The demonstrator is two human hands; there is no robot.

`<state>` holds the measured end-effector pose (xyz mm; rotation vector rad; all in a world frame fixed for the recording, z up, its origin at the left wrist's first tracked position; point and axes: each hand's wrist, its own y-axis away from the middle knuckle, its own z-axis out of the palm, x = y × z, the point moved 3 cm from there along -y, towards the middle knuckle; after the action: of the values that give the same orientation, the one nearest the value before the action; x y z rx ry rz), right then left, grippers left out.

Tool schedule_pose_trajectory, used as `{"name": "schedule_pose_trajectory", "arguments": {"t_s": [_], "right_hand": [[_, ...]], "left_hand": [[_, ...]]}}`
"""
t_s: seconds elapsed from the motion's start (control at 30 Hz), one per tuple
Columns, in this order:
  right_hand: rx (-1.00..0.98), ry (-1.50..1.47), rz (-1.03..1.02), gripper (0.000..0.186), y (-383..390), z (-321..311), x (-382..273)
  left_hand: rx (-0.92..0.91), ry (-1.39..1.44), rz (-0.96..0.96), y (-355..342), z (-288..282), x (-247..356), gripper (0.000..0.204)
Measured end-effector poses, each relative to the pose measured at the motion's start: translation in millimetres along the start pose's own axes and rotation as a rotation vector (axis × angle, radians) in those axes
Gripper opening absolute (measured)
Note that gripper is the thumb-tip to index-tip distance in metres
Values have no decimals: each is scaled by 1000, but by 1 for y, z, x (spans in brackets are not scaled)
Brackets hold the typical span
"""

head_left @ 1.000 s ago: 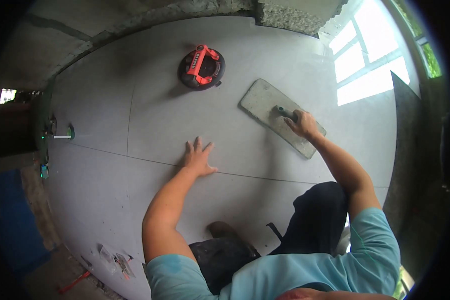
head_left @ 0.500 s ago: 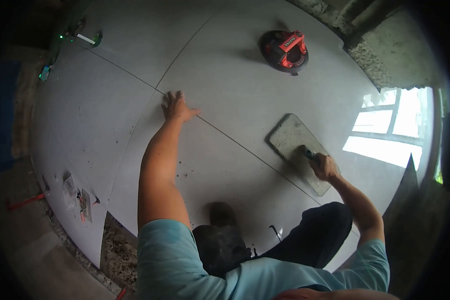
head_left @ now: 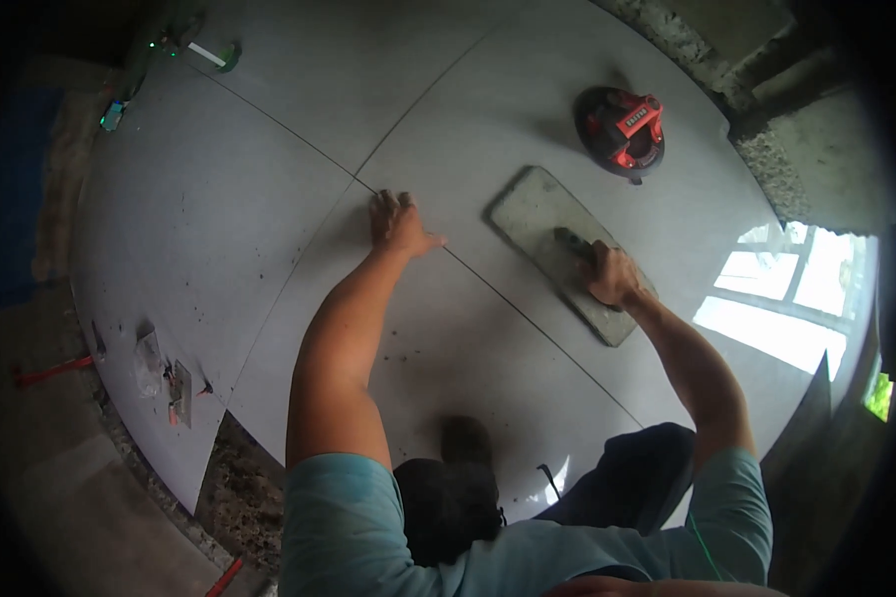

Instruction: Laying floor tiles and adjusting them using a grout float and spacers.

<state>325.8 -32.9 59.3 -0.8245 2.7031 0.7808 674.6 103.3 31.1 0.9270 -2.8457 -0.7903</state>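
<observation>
My left hand (head_left: 400, 224) rests on the grey tiled floor (head_left: 249, 199) beside the crossing of two seams, fingers spread, holding nothing. My right hand (head_left: 612, 274) is closed round the dark handle of a rectangular, worn grey tiling float (head_left: 533, 204), whose broad face lies on a tile just right of the long seam. Beyond the float, at the upper right, a black suction-cup lifter (head_left: 602, 129) with a red handle (head_left: 637, 117) stands on the tile. My knees are bent near the bottom of the view.
At upper left is a small device (head_left: 165, 48) with green lights. Thin tools and a plastic bag (head_left: 148, 363) lie at left, red bars (head_left: 50, 370) by the edge. A dark gap (head_left: 239, 478) interrupts the tiles at lower left. Rough masonry (head_left: 776, 169) borders the upper right.
The view has turned. My left hand has moved toward the seam crossing and stayed there. My right hand has slid the float, which now sits farther up and left than half a second ago.
</observation>
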Motion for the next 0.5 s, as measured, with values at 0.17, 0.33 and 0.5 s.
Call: {"name": "schedule_pose_trajectory", "arguments": {"t_s": [0.17,0.33,0.5], "right_hand": [[90,-72,-30,37,14,-6,21],[60,-199,45,35,0,-3,5],[272,-434,-119,39,-34,-28,-46]], "left_hand": [[24,105,120,-41,-37,9,93],[536,228,-170,-80,-2,-13,70],[523,138,-178,-80,6,-15,69]]}}
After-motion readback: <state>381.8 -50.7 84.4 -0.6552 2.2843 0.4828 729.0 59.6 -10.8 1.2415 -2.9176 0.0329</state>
